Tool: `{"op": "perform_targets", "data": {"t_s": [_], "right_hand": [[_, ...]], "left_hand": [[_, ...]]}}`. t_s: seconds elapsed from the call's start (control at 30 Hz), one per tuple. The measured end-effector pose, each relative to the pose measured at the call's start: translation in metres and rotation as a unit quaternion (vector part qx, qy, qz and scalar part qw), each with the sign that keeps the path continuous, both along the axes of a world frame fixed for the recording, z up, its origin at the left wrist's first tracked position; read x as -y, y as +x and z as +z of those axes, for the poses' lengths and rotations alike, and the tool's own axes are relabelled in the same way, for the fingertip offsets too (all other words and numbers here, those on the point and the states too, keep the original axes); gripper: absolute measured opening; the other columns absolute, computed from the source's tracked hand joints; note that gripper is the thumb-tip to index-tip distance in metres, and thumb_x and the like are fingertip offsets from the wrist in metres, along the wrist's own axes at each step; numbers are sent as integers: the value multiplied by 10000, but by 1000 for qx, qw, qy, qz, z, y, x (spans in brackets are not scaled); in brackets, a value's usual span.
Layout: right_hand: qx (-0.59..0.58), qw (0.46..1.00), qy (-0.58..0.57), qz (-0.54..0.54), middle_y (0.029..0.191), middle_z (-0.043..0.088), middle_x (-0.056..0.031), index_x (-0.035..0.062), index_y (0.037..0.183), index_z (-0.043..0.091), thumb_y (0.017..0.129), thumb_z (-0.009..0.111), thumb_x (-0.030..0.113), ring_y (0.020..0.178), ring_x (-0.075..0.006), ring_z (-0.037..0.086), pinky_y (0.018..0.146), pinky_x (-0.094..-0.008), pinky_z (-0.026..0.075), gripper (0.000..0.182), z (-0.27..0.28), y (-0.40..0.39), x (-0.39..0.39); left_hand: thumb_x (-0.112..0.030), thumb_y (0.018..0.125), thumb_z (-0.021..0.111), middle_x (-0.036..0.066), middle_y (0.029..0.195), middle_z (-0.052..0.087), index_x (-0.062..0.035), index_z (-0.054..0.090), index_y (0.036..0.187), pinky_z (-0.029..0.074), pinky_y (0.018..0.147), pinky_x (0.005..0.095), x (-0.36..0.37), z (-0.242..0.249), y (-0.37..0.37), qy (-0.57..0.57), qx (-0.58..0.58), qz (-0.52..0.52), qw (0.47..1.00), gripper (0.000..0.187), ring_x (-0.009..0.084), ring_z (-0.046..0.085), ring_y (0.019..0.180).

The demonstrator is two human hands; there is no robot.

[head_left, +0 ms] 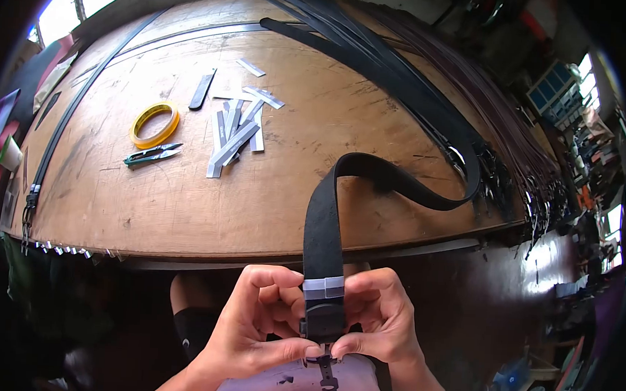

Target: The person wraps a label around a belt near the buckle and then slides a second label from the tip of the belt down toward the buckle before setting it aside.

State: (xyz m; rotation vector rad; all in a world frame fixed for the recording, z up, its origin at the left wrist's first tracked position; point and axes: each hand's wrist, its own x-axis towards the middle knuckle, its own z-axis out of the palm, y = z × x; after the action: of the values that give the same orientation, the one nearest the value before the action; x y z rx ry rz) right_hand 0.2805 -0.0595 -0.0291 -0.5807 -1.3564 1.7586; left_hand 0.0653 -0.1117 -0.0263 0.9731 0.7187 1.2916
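Both of my hands hold the buckle end of a black belt point(321, 227) in front of the table's near edge. A pale paper band point(324, 288) goes across the belt just above the buckle end. My left hand point(255, 322) is closed on the left side, its index fingertip at the band and its thumb near the metal buckle point(327, 376). From the right, my right hand point(386, 321) pinches the same end, thumb by the buckle and index finger beside the band. The belt's other part curves up over the table edge toward a pile.
On the wooden table point(186, 211) lie paper strips point(233, 144), a yellow tape roll point(146, 143), green-handled thread snips point(152, 156) and a small dark strip point(201, 90). Black belts point(381, 69) and brown belts point(498, 109) are heaped at right. Another belt point(66, 118) lies along the left.
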Motion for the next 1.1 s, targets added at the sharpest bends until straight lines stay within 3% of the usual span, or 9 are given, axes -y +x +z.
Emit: {"op": "perform_targets", "data": {"t_s": [0.23,0.5,0.63,0.7,0.77,0.83,0.87,1.0,1.1], "right_hand": [[-10,1000,16,15,1139,677,-106,77,1345,495,729,925,-34,1021,-162,700,820,-290,602,759,-2,-3,-3],[-11,1000,3,16,1228,650,-119,75,1277,503,751,912,-33,1094,-188,704,822,-302,612,675,-4,6,3],[-6,1000,-3,13,1215,655,-121,74,1296,500,764,901,-37,1072,-189,710,830,-305,613,676,-8,6,5],[4,1000,0,8,1200,661,-120,74,1301,502,770,896,-40,1063,-187,713,832,-305,613,671,-6,5,4],[27,1000,8,-12,1149,681,-116,65,1291,518,780,887,-43,1046,-178,715,830,-306,613,640,-3,3,4],[41,999,7,-13,1108,695,-118,63,1325,530,785,881,-46,1023,-168,716,828,-300,613,654,5,1,4],[30,999,6,-12,1107,696,-118,63,1334,546,783,883,-42,1018,-167,715,823,-295,613,654,7,1,4],[104,991,79,-11,1097,697,-111,61,1331,602,780,885,-34,994,-169,715,803,-288,622,626,4,0,4],[88,994,69,-18,1100,696,-108,41,1285,625,779,882,-36,985,-170,719,790,-294,637,572,0,-1,6]], "left_hand": [[91,805,849,100,1073,578,-88,373,1405,627,825,309,5,1,-5,7,-16,-2,1000,786,170,703,985],[97,812,841,110,1076,600,-70,410,1265,636,811,321,4,2,0,6,-27,-10,1000,647,178,716,985],[93,810,843,109,1079,602,-65,399,1314,637,802,316,5,-1,2,12,-38,-15,999,690,182,719,983],[85,810,845,110,1085,608,-61,381,1372,640,797,311,6,3,5,23,-119,34,992,744,177,719,990],[72,809,845,110,1089,614,-37,465,1351,641,777,302,5,6,2,58,-162,66,983,670,169,714,968],[62,808,840,105,1076,611,-8,575,1233,639,748,288,1,21,-3,89,-278,18,956,506,163,706,933],[58,800,837,104,1070,607,-4,625,1160,633,717,279,2,24,0,61,-254,33,965,423,170,701,896],[70,795,833,107,1060,609,-26,621,1170,633,711,278,1,18,-2,98,-277,32,955,441,179,702,866],[60,786,835,109,1013,616,-52,647,1130,607,665,301,6,13,0,134,-326,59,934,407,220,693,804]]}}
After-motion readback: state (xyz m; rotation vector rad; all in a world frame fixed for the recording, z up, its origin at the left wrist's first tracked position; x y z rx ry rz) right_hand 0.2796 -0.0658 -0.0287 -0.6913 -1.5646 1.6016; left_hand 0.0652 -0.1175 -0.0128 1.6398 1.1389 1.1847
